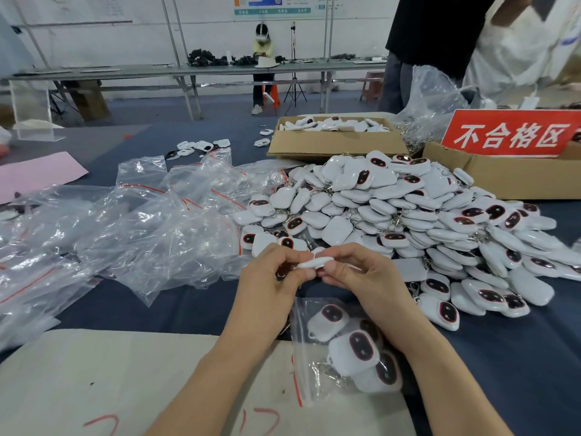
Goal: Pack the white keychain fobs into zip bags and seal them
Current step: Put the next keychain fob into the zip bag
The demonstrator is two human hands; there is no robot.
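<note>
A white keychain fob [315,262] is held edge-on between both hands just above the table. My left hand [269,280] pinches its left end and my right hand [355,273] pinches its right end. Below my right wrist lies a clear zip bag [342,350] with a red seal strip, holding several fobs with dark oval faces. A large pile of loose fobs [408,221] spreads across the table to the right. A heap of empty zip bags [151,221] lies to the left.
Two cardboard boxes stand behind the pile: one [336,143] filled with fobs, one [503,174] carrying a red sign [512,133]. A beige sheet [110,379] with red marks covers the near table edge. A pink sheet [34,174] lies far left. People stand at back right.
</note>
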